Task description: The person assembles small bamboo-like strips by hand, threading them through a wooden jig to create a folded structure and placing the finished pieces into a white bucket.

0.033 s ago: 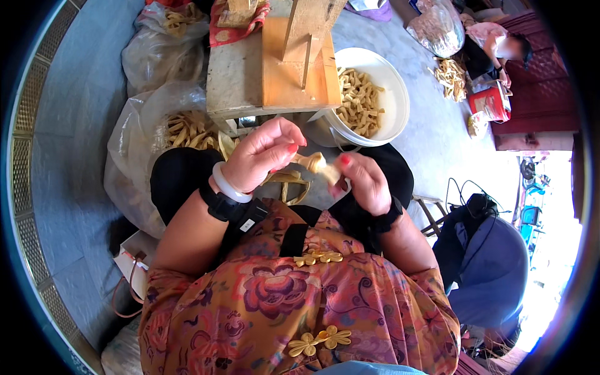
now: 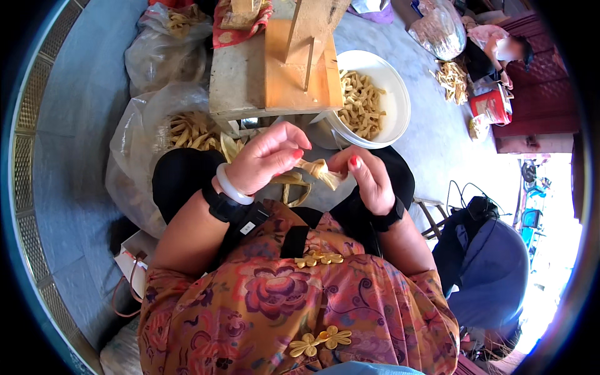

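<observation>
A pale yellow strip (image 2: 320, 170) with a knot in its middle stretches between my hands, in front of my chest. My left hand (image 2: 265, 157), with a white bangle at its wrist, is closed on one end with curled fingers. My right hand (image 2: 371, 182) pinches the frayed-looking other end between thumb and fingers. Below the left hand hangs a longer loop of yellow strip (image 2: 292, 187) near my lap. Several short knotted pieces (image 2: 361, 105) fill part of a white bucket (image 2: 403, 100) just beyond my right knee.
A low bench (image 2: 236, 87) with a wooden board (image 2: 275, 75) and upright post stands ahead. Left of it are clear plastic bags (image 2: 132, 147) holding loose strips (image 2: 187, 130). Far right, a person (image 2: 494, 47) sits by a strip pile (image 2: 451, 81) and a red bucket (image 2: 490, 105).
My right hand has shifted slightly right and turned, and the strip's end, blurred before, now shows clearly. The left hand has barely moved.
</observation>
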